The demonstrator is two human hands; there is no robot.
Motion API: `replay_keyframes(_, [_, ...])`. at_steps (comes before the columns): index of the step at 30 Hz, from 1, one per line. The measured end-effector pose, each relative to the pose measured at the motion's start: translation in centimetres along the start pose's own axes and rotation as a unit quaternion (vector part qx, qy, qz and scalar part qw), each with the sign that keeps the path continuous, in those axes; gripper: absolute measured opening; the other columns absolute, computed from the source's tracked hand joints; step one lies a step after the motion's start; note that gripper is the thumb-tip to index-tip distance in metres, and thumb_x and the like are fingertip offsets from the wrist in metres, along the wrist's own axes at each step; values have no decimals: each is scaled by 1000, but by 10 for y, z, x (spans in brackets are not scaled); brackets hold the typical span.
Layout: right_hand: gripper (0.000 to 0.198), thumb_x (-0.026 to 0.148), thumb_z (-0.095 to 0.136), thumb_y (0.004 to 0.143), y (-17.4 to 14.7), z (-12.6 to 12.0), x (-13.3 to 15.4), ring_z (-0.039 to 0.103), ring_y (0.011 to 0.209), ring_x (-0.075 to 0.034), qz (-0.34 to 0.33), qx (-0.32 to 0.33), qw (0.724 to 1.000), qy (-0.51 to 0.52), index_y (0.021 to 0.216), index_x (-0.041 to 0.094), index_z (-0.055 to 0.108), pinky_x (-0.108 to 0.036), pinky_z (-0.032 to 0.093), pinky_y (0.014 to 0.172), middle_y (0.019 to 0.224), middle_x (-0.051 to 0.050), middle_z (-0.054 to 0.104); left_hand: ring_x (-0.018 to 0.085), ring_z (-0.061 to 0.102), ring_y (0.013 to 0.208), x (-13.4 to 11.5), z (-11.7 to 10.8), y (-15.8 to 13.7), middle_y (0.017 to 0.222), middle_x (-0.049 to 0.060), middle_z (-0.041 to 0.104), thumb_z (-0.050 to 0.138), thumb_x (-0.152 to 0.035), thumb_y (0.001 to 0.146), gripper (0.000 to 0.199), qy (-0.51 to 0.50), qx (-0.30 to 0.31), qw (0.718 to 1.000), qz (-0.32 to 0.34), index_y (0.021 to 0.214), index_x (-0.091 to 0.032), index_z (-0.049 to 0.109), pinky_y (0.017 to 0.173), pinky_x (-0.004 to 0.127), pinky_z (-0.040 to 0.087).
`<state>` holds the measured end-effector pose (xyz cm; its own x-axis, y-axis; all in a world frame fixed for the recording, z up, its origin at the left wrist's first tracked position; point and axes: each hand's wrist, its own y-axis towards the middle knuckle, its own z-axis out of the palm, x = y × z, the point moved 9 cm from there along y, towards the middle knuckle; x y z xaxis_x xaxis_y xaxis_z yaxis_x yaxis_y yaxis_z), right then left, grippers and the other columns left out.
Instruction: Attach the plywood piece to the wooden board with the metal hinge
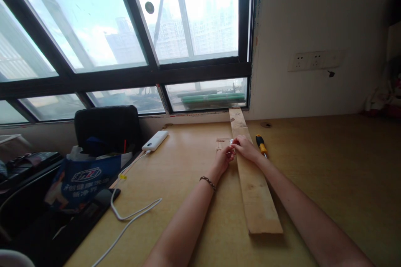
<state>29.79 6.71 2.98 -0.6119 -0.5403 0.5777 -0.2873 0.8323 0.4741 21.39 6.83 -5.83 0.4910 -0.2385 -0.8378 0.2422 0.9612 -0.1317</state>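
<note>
A long wooden board lies on the table, running from near me towards the window. Over its left edge my two hands meet. My right hand rests on the board, its fingertips pinching a small pale metal piece with dark spots. Just left of the board, my left hand has its fingers curled in beside that piece; what they hold is too small to make out. A screwdriver with a yellow and black handle lies right of the board. Some tiny items lie beyond my left hand.
A white power bank with a white cable lies at the table's left side. Left of the table stand a black chair and a blue bag. The window and a wall with sockets bound the far side.
</note>
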Motion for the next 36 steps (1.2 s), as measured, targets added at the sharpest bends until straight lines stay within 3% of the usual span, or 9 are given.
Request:
replay_keyframes(7, [9, 25, 52, 77, 1, -2, -4, 50, 78, -16, 5, -27, 998, 48, 75, 17, 56, -29, 39, 73, 79, -5, 57, 4, 41, 40, 2, -3, 3, 52, -1, 53, 56, -23, 64, 13, 4, -6, 1000, 10, 71, -12, 55, 40, 16, 29])
replay_keyframes(11, [18, 34, 50, 76, 3, -4, -17, 53, 68, -15, 50, -52, 987, 147, 77, 17, 53, -28, 42, 64, 73, -3, 56, 4, 42, 40, 5, -9, 6, 52, 1, 53, 54, -21, 64, 10, 16, -32, 999, 1, 68, -12, 54, 40, 16, 29])
replay_keyframes(14, [25, 43, 49, 75, 4, -11, -34, 56, 69, -15, 96, -104, 955, 261, 78, 18, 50, -29, 44, 65, 75, -3, 57, 4, 42, 40, 6, -10, 6, 53, 1, 54, 53, -21, 65, 9, 12, -33, 999, 0, 66, -12, 53, 40, 16, 30])
replay_keyframes(17, [26, 45, 50, 74, 2, -18, -50, 59, 76, -16, 130, -168, 897, 388, 81, 20, 47, -32, 47, 70, 82, -4, 59, 4, 41, 39, 8, -10, 7, 52, 1, 54, 53, -21, 65, 9, 6, -29, 1000, -2, 64, -12, 53, 39, 16, 29])
replay_keyframes(19, [24, 43, 50, 74, 1, -19, -55, 59, 71, -16, 150, -180, 878, 418, 83, 21, 47, -31, 47, 66, 81, -4, 59, 4, 41, 38, 9, -9, 7, 52, 1, 54, 53, -21, 66, 9, 1, -26, 1000, -5, 64, -12, 52, 39, 16, 29])
replay_keyframes(21, [24, 40, 50, 74, 1, -19, -50, 55, 62, -14, 149, -159, 906, 362, 85, 19, 51, -28, 45, 59, 72, -3, 58, 4, 41, 38, 8, -9, 7, 52, 1, 54, 53, -21, 66, 9, -4, -23, 1000, -6, 64, -12, 53, 39, 16, 29])
replay_keyframes(25, [21, 30, 52, 71, 2, -14, -20, 49, 58, -13, 78, -88, 988, 97, 84, 17, 63, -25, 37, 56, 64, -1, 57, 4, 42, 38, 6, -6, 5, 52, 1, 54, 52, -20, 66, 9, -12, -16, 1000, -6, 66, -12, 54, 39, 16, 28])
replay_keyframes(29, [23, 25, 50, 74, 0, -9, -5, 53, 64, -15, 58, -60, 995, -55, 88, 20, 67, -25, 35, 59, 74, -4, 63, 4, 42, 39, 4, -4, 3, 52, 1, 54, 53, -20, 65, 9, -21, -7, 1000, -5, 66, -11, 54, 40, 17, 28])
replay_keyframes(36, [29, 31, 55, 71, 1, -3, -9, 56, 65, -17, 101, -10, 988, -114, 97, 23, 66, -25, 33, 55, 74, -4, 66, 4, 41, 43, 3, -6, 4, 54, 0, 54, 57, -19, 62, 8, -37, -16, 999, 4, 66, -11, 57, 44, 17, 29])
